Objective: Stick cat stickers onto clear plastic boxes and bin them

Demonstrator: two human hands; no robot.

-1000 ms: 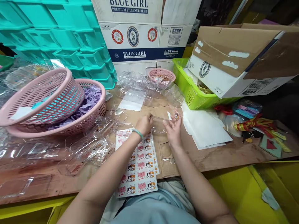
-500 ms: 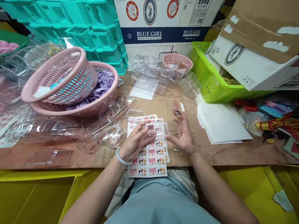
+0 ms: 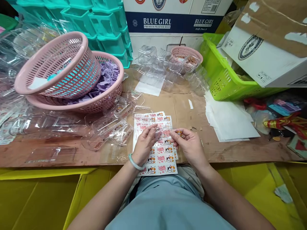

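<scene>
My left hand (image 3: pixel 144 144), with a pale bangle at its wrist, pinches the left end of a small clear plastic case (image 3: pixel 159 130). At the case's right end, my right hand (image 3: pixel 189 144) has its thumb and fingers closed on a sticker (image 3: pixel 178 132) printed with a cartoon animal. The sticker lies along the case; whether it is stuck down all over I cannot tell. Under both hands are sheets of cat-and-dog stickers (image 3: pixel 165 167) with pink lettering, reaching over the table's front edge.
Clear plastic cases (image 3: pixel 112 127) lie in a pile on the left, beside a pink basket (image 3: pixel 117 86) of purple pieces. White paper sheets (image 3: pixel 232 121) are on the right, near a green basket (image 3: pixel 225 80). More clear packaging (image 3: pixel 153 64) stands at the back.
My right hand has come down and left with the sticker, from above the cardboard to the clear case. My left fingers have closed on the case. The view has shifted slightly.
</scene>
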